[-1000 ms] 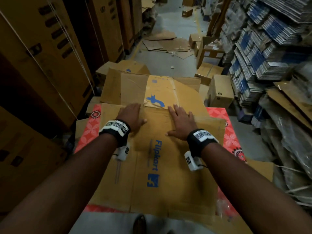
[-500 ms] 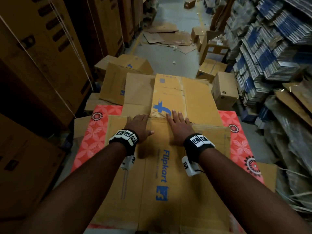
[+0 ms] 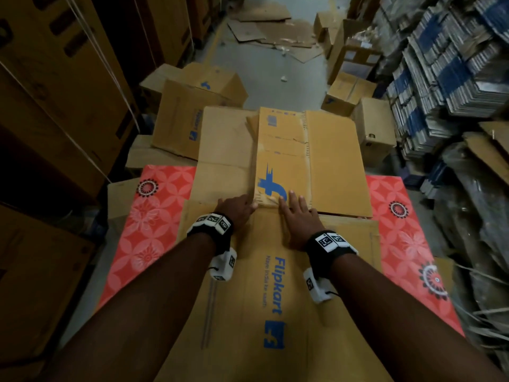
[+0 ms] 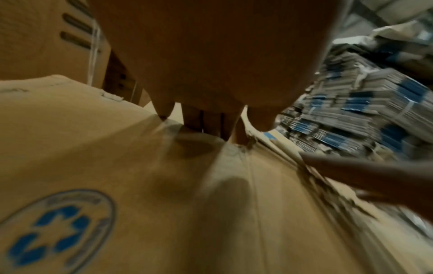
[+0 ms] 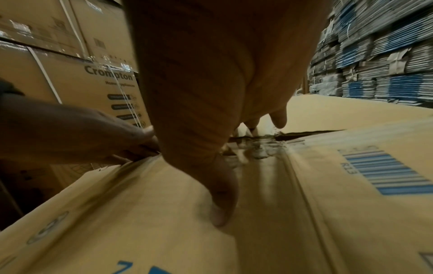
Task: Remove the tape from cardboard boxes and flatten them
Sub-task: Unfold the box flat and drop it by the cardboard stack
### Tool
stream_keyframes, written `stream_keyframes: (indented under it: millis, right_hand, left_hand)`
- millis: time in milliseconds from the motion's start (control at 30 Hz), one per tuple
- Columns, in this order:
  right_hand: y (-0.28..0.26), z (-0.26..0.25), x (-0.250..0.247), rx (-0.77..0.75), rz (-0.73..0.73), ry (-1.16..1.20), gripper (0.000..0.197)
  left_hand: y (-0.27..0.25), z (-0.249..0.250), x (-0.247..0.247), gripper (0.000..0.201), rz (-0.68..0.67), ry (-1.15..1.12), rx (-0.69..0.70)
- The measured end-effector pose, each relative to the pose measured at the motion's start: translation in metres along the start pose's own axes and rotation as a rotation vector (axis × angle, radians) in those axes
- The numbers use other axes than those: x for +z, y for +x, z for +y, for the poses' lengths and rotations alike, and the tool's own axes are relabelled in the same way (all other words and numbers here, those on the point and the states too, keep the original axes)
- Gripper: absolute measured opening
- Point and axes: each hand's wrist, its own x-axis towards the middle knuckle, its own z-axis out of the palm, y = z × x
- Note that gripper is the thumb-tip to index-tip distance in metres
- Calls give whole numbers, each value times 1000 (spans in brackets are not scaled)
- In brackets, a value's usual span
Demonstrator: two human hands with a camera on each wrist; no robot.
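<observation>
Flattened box (image 3: 275, 285) pressed down by left hand (image 3: 237, 209) and right hand (image 3: 298, 216), fingers straight; crumpled tape (image 3: 265, 201) at far fold apparently still to peel.

flattened box (image 3: 275, 285) on worktop (image 3: 154, 230) | both grips on its far edge | loose boxes (image 3: 192, 106) beyond grips | bundled stacks (image 3: 440, 78) right of grips
</observation>
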Motion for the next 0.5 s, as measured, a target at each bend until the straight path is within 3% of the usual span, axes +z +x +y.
stream_keyframes:
  millis: [167, 333, 500]
  right_hand:
    - [7, -2, 9, -1, 10, -3, 112]
    - [9, 0, 12, -7, 24, 22, 111]
    - [-2, -1, 13, 1, 91, 56, 115]
  left_hand:
    - [15, 0, 2, 60, 12, -205, -5]
    - [27, 12, -3, 44, -5, -421, -28]
    - [37, 23, -10, 58, -4, -556, -13]
